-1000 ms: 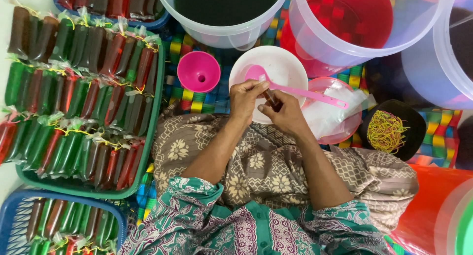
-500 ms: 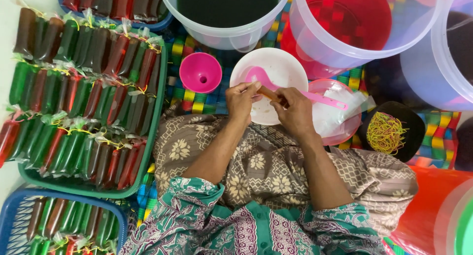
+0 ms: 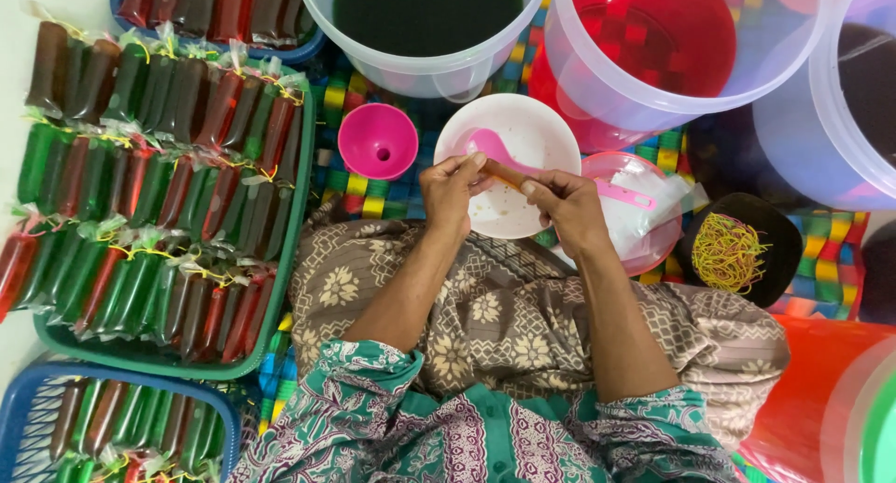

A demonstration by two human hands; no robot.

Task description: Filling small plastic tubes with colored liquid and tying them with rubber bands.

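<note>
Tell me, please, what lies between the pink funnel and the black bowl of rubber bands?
In the head view, between the pink funnel and the black bowl lie the white bowl with its pink spoon, both hands, and a pink-rimmed dish.

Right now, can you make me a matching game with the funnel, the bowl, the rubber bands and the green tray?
Things:
1. funnel
2. bowl
3. rubber bands
4. green tray

Matches:
A. in a black dish
B. pink, left of the bowl
C. full of tied ice pops
D. white, under both hands

Pairs: 1-B, 2-D, 3-A, 4-C
</note>
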